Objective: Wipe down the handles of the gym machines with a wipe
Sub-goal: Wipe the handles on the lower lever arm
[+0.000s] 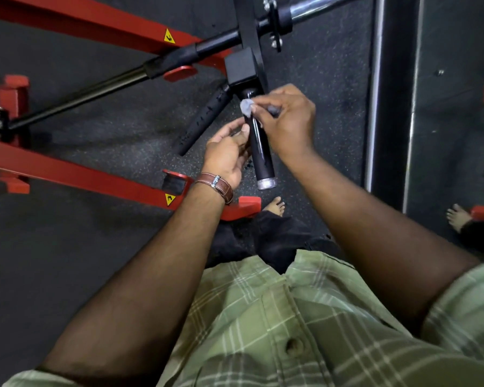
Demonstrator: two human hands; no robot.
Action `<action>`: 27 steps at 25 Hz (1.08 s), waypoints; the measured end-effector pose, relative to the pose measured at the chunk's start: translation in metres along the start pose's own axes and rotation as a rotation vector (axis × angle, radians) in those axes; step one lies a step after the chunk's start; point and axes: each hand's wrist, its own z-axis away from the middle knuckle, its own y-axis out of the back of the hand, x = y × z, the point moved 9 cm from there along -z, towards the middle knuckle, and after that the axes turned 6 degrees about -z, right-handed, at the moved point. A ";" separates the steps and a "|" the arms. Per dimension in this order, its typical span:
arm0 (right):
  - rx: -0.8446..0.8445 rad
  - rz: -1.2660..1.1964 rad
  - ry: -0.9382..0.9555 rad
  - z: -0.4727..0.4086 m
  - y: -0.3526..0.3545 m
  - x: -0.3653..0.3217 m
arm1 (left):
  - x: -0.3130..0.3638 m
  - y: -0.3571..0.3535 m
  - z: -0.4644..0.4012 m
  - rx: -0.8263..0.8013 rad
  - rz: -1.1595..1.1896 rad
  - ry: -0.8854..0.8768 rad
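The glossy black handle (pixel 259 148) is seen running lengthwise from the black block (pixel 241 69) of the machine down toward the person, ending in a silver cap (pixel 266 183). A crumpled pale wipe (pixel 246 107) is pinched against its upper end by the right hand (pixel 288 121), while the left hand (pixel 227 155) is held just beside its left flank, fingers loosely curled with the thumb touching it. Open dark floor (pixel 319 65) is left to the right; a second textured grip (pixel 204 121) and red frame bars (pixel 76 174) lie leftward.
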 end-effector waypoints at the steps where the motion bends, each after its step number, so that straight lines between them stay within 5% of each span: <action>1: -0.028 0.046 -0.021 0.018 0.007 0.004 | 0.000 0.000 0.000 -0.002 -0.005 0.002; 5: -0.122 0.004 -0.134 0.096 0.032 0.018 | -0.001 -0.001 -0.001 -0.002 -0.039 0.007; 10: 0.006 -0.069 -0.042 0.019 0.011 0.012 | -0.002 -0.003 -0.002 -0.020 0.024 0.015; 16: -0.221 -0.008 0.098 0.099 0.023 -0.008 | -0.006 -0.002 -0.003 -0.036 0.007 0.026; 22: -0.090 0.173 -0.029 -0.028 -0.022 -0.003 | -0.019 -0.002 -0.008 -0.075 0.166 0.090; 27: -0.143 0.204 0.119 0.027 -0.007 -0.015 | -0.018 0.003 -0.006 -0.071 0.136 0.095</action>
